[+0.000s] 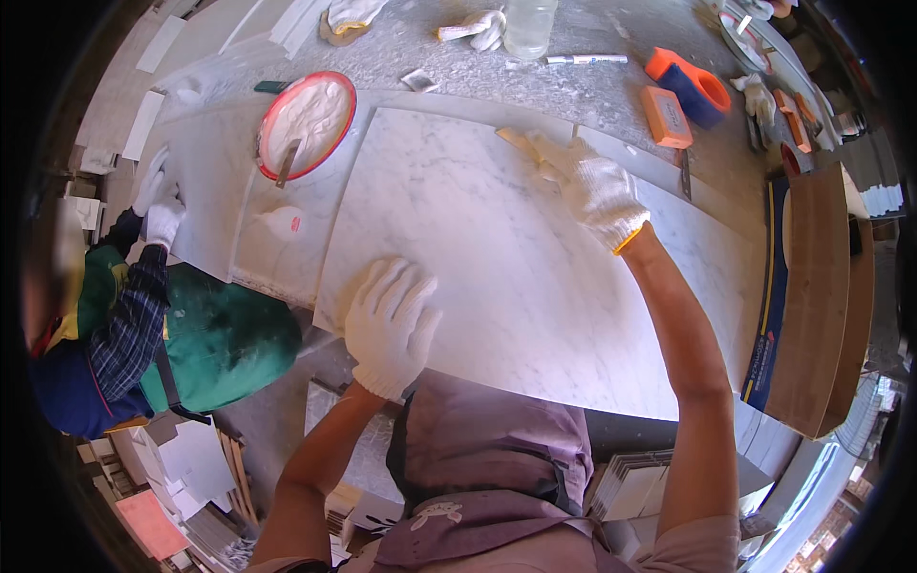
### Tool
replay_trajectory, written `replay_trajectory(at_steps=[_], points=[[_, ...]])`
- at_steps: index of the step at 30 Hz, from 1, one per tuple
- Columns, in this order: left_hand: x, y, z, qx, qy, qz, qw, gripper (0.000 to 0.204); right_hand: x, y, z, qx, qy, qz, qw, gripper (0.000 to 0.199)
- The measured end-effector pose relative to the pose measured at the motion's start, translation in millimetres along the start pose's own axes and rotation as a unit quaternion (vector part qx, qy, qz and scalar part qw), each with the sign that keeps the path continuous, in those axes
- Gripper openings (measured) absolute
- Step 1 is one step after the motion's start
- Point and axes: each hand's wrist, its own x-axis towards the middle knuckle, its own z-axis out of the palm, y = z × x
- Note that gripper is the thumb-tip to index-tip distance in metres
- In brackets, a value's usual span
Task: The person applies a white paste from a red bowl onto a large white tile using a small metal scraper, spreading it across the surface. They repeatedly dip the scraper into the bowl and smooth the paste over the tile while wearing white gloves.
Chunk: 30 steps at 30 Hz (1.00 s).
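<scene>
A large white marble slab (497, 258) with grey veins lies flat in front of me. My left hand (390, 325), in a white knitted glove, rests on its near left edge, fingers stretched out and holding nothing. Toward the slab's far edge, my gloved right hand (600, 191) grips a thin tan flat piece (519, 143) and presses it to the surface; its exact kind is hard to make out. Left of the slab's far corner stands a red-rimmed bowl (315, 103) of white paste, a scraper (287, 164) leaning in it.
At the far right lie an orange block (666, 116) and an orange-and-blue tape dispenser (690, 88). A marker (586, 59), a clear container (529, 29) and a glove (476, 31) are at the back. A cardboard box (807, 296) stands right. A co-worker's gloved hands (160, 205) touch another slab at left.
</scene>
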Motion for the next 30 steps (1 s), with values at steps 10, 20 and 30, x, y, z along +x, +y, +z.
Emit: replay_trajectory(at_steps=[10, 20, 30], points=[[3, 2, -4, -0.005, 0.011, 0.012, 1.0, 0.039, -20, 30, 37, 0.157, 0.014, -0.187, 0.97, 0.043], [1, 2, -1, -0.018, 0.017, 0.001, 1.0, 0.035, 21, 40, 18, 0.341, -0.025, 0.02, 0.94, 0.036], [-1, 3, 0, -0.016, 0.016, 0.001, 1.0, 0.034, 24, 48, 14, 0.15, -0.025, -0.05, 0.987, 0.04]])
